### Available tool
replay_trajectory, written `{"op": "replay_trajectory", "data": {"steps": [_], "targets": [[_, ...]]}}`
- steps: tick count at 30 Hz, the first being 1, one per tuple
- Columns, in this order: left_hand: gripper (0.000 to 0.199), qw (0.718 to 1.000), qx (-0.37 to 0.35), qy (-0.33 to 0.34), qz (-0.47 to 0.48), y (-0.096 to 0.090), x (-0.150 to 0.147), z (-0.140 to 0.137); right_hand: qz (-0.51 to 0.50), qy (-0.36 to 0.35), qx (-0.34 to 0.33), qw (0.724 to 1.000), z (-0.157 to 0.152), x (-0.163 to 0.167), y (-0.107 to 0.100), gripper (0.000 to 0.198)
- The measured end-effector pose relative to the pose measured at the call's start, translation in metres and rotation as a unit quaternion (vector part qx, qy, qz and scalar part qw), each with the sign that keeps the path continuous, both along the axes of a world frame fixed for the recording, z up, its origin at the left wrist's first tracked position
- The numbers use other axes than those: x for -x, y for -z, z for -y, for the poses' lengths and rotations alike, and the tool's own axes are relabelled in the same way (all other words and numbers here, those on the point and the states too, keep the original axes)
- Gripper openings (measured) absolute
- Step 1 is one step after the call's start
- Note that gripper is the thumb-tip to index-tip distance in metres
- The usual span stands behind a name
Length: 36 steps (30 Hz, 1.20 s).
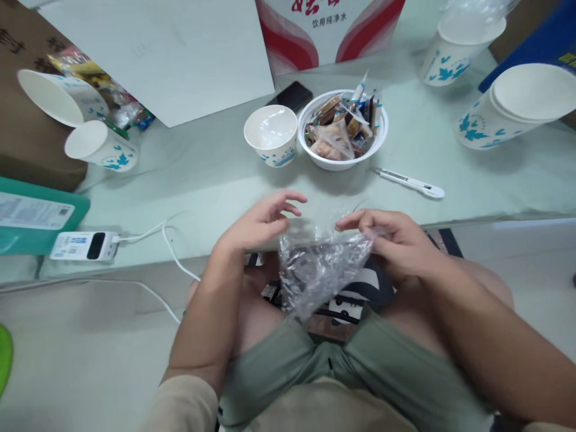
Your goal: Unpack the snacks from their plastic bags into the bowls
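Note:
A clear, crinkled plastic bag hangs over my lap, just off the table's front edge. My right hand pinches its upper right corner between thumb and fingers. To the left of the bag, my left hand is raised with its fingers apart and nothing in them. Beyond the hands stands a paper cup with clear plastic inside. Beside it, a white bowl holds several small wrapped snacks. A white utility knife lies to the right of the bowl.
A dark phone lies behind the paper cup. White power bank with a cable sits at the left edge. Paper cups lie tipped at left; stacked cups stand at right. A white board and a red-white carton are behind.

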<state>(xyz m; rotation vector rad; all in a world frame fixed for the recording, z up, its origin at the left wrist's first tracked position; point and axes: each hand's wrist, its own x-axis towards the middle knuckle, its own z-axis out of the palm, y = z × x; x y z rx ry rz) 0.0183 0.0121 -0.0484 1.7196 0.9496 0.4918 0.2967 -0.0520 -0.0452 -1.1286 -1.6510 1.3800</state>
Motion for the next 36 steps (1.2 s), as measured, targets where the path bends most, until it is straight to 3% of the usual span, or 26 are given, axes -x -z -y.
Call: {"op": "replay_trajectory", "data": {"steps": [2, 5, 7, 11, 15, 18, 24, 27, 31, 34, 36], "targets": [[0.066, 0.996, -0.063, 0.066, 0.006, -0.001, -0.012, 0.006, -0.097, 0.075, 0.114, 0.986, -0.002, 0.006, -0.002, 0.020], [0.090, 0.989, -0.115, 0.087, 0.018, -0.004, -0.036, 0.017, -0.198, 0.134, 0.246, 0.939, -0.007, 0.018, -0.002, 0.026], [0.081, 0.993, -0.095, 0.052, 0.057, -0.005, -0.049, 0.023, -0.229, 0.126, 0.290, 0.921, -0.008, 0.025, 0.000, 0.028], [0.030, 0.990, -0.012, -0.079, 0.114, -0.006, -0.060, 0.025, -0.241, 0.093, 0.289, 0.922, -0.008, 0.032, 0.009, 0.030], [0.025, 0.970, 0.140, -0.151, 0.128, -0.005, -0.054, 0.020, -0.225, 0.089, 0.289, 0.926, -0.010, 0.029, 0.017, 0.033], [0.015, 0.958, 0.218, -0.156, 0.100, -0.003, -0.047, 0.015, -0.199, 0.095, 0.263, 0.939, -0.015, 0.027, 0.021, 0.033], [0.028, 0.960, 0.218, -0.129, 0.121, -0.004, -0.035, 0.011, -0.118, 0.176, 0.125, 0.969, -0.020, 0.027, 0.027, 0.021], [0.020, 0.957, 0.224, -0.117, 0.141, -0.006, -0.032, 0.011, -0.116, 0.208, 0.050, 0.970, -0.019, 0.022, 0.031, 0.011], [0.013, 0.965, 0.184, -0.135, 0.124, -0.004, -0.033, 0.007, -0.100, 0.145, -0.018, 0.984, -0.019, 0.011, 0.027, 0.016], [0.032, 0.962, 0.185, -0.150, 0.132, 0.000, -0.033, 0.003, -0.078, 0.105, -0.057, 0.990, -0.020, 0.006, 0.022, 0.033], [0.035, 0.965, 0.166, -0.161, 0.120, 0.005, -0.035, 0.002, -0.042, 0.096, -0.051, 0.993, -0.020, 0.006, 0.022, 0.047]]}}
